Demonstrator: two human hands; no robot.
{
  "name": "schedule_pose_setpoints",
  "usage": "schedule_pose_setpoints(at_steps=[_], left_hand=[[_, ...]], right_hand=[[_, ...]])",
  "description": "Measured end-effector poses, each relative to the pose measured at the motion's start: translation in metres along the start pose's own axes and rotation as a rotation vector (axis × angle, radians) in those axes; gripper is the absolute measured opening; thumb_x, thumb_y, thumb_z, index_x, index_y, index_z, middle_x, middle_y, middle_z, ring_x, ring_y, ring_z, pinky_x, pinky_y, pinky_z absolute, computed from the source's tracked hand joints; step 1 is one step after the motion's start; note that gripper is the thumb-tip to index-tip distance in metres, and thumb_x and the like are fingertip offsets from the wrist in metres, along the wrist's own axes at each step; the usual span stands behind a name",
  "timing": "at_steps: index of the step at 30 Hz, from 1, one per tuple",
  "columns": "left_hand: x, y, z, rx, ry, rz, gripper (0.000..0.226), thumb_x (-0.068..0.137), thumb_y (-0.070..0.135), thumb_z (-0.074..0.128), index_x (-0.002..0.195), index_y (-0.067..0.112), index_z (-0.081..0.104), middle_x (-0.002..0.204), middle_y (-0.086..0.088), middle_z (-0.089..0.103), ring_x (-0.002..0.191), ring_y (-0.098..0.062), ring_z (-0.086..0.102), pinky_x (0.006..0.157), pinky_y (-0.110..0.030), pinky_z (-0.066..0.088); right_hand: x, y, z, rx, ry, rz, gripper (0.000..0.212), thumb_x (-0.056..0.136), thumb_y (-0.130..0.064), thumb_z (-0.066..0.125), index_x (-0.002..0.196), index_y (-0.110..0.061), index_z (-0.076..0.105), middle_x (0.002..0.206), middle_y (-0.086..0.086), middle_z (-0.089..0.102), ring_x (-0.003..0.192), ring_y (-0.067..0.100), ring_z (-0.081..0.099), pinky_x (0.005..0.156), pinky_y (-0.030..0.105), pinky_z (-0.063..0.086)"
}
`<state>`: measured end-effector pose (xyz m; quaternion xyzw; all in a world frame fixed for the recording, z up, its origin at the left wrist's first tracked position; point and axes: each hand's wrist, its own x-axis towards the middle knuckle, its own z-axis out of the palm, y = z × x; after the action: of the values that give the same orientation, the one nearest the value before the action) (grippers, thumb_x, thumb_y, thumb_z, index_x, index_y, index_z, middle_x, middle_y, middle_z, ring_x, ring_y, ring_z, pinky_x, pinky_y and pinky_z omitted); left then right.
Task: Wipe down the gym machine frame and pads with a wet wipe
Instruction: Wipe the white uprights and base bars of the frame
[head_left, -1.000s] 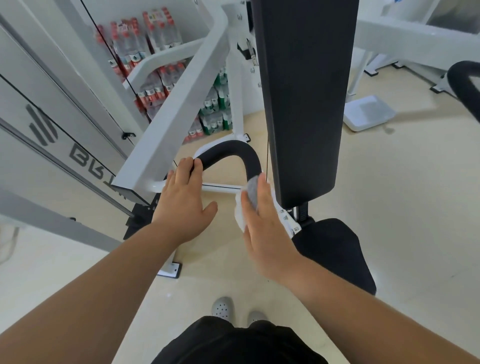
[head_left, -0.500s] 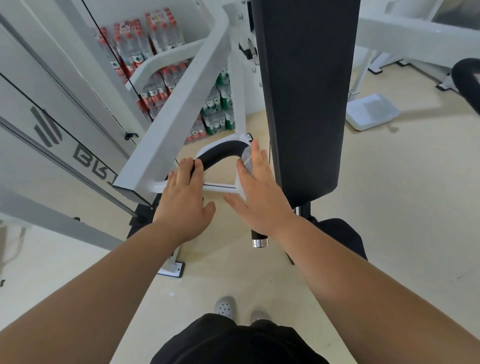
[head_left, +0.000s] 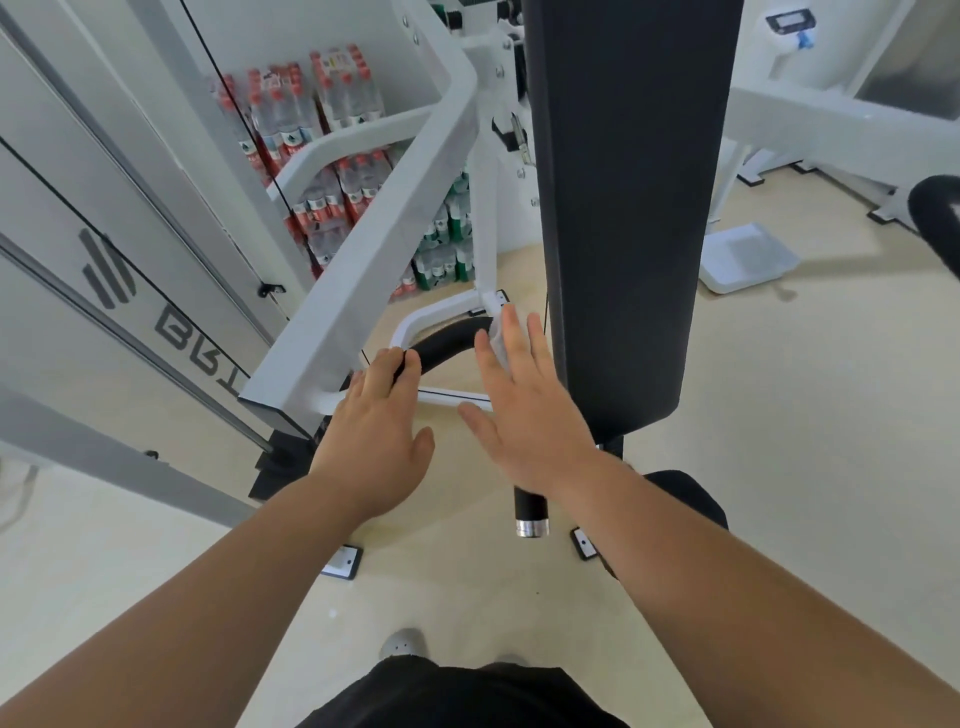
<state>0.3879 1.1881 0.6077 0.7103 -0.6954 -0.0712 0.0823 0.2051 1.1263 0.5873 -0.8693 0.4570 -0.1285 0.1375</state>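
Wipe (head_left: 496, 332) sits pressed under the right hand (head_left: 524, 410), only a pale edge of it showing past the fingers (head_left: 511, 338), flat against the top bend of the handle (head_left: 449, 343). That hand is spread open, palm down, not clenched; it pins the wipe by pressure rather than by pinching it. Left hand (head_left: 374, 431) lies at 9 o'clock from it, fingers curled over the handle's lower left end where it meets the white frame (head_left: 363, 260), steadying it.

Handle runs as a curved black tube: from the left hand it arcs up toward 1 o'clock to the wipe, then drops under the right palm toward 6 o'clock, ending in a metal cap (head_left: 531, 527). Black pad (head_left: 623, 208) stands just beside the right hand at 3 o'clock, long axis upright.

Judging by this, the next stroke follows the tube's curve, and the right hand, already on it, is the one to make it
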Motion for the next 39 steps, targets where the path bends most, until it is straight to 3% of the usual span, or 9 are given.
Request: schedule_pose_setpoints(at_steps=[5, 8, 10, 13, 16, 20, 24, 29, 39], left_hand=[[0.006, -0.027, -0.017, 0.061, 0.137, 0.078, 0.058, 0.093, 0.025, 0.059, 0.148, 0.014, 0.042, 0.144, -0.007, 0.045, 0.146, -0.032, 0.030, 0.124, -0.048, 0.016], [0.009, -0.054, -0.028, 0.026, 0.258, -0.002, 0.049, 0.094, 0.026, 0.060, 0.141, 0.015, 0.051, 0.141, -0.008, 0.049, 0.142, -0.032, 0.034, 0.121, -0.053, 0.024], [0.012, -0.077, -0.034, -0.035, 0.314, -0.066, 0.046, 0.096, 0.027, 0.056, 0.139, 0.013, 0.052, 0.140, -0.009, 0.050, 0.136, -0.032, 0.039, 0.117, -0.053, 0.030], [0.019, -0.111, -0.041, -0.307, 0.272, -0.163, 0.040, 0.103, 0.025, 0.045, 0.140, 0.014, 0.052, 0.135, -0.004, 0.053, 0.117, -0.022, 0.050, 0.099, -0.035, 0.047], [0.029, -0.138, -0.048, -0.958, 0.159, -0.386, 0.031, 0.107, 0.027, 0.038, 0.124, 0.024, 0.064, 0.113, -0.001, 0.067, 0.094, -0.017, 0.064, 0.062, -0.011, 0.050], [0.041, -0.175, -0.049, -1.339, 0.069, -0.485, 0.040, 0.105, 0.030, 0.034, 0.109, 0.019, 0.072, 0.100, -0.010, 0.074, 0.093, -0.027, 0.071, 0.083, -0.041, 0.057], [0.054, -0.202, -0.044, -1.388, -0.126, -0.503, 0.043, 0.106, 0.030, 0.032, 0.109, 0.013, 0.071, 0.096, -0.014, 0.075, 0.083, -0.030, 0.071, 0.087, -0.054, 0.054], [0.068, -0.211, -0.045, -1.366, -0.305, -0.376, 0.050, 0.109, 0.036, 0.027, 0.106, 0.013, 0.071, 0.093, -0.007, 0.077, 0.082, -0.026, 0.072, 0.081, -0.045, 0.053], [0.087, -0.228, -0.041, -1.443, -0.514, -0.283, 0.053, 0.108, 0.049, 0.019, 0.123, 0.026, 0.065, 0.108, -0.001, 0.076, 0.089, -0.028, 0.074, 0.077, -0.041, 0.052]], right_hand=[[0.051, -0.001, -0.016, -0.079, -0.011, -0.065, 0.065, 0.108, -0.045, 0.026, 0.163, -0.015, 0.011, 0.170, 0.002, 0.014, 0.157, 0.022, 0.009, 0.126, 0.042, 0.023], [0.074, -0.007, -0.021, -0.163, 0.008, -0.086, 0.050, 0.109, -0.037, 0.029, 0.155, -0.020, 0.035, 0.133, -0.002, 0.061, 0.114, 0.021, 0.060, 0.090, 0.042, 0.055], [0.086, -0.018, -0.024, -0.199, 0.010, -0.064, 0.042, 0.109, -0.034, 0.029, 0.146, -0.023, 0.046, 0.097, -0.006, 0.064, 0.081, 0.019, 0.061, 0.073, 0.040, 0.054], [0.104, -0.058, -0.016, 0.039, 0.070, -0.080, 0.039, 0.109, -0.027, 0.038, 0.145, -0.017, 0.051, 0.109, 0.002, 0.068, 0.093, 0.025, 0.064, 0.081, 0.040, 0.052], [0.115, -0.122, 0.014, 0.186, -0.050, -0.172, 0.048, 0.110, -0.032, 0.036, 0.155, -0.015, 0.038, 0.156, 0.006, 0.046, 0.145, 0.024, 0.037, 0.117, 0.038, 0.032], [0.127, -0.165, 0.047, -0.057, -0.157, -0.125, 0.071, 0.103, -0.058, 0.016, 0.163, -0.020, 0.013, 0.171, -0.005, -0.002, 0.156, 0.017, -0.015, 0.126, 0.047, -0.009], [0.155, -0.161, 0.041, -0.104, -0.223, 0.035, 0.074, 0.101, -0.061, 0.016, 0.164, -0.023, 0.003, 0.169, -0.003, -0.018, 0.153, 0.018, -0.027, 0.125, 0.048, -0.013], [0.182, -0.164, 0.035, -0.103, -0.212, 0.218, 0.073, 0.106, -0.056, 0.025, 0.164, -0.020, -0.001, 0.168, 0.003, -0.024, 0.152, 0.022, -0.030, 0.125, 0.047, -0.012], [0.119, -0.201, 0.036, -0.110, -0.324, 0.063, 0.070, 0.103, -0.059, 0.012, 0.163, -0.025, -0.001, 0.168, -0.009, -0.019, 0.151, 0.007, -0.028, 0.122, 0.037, -0.021]])
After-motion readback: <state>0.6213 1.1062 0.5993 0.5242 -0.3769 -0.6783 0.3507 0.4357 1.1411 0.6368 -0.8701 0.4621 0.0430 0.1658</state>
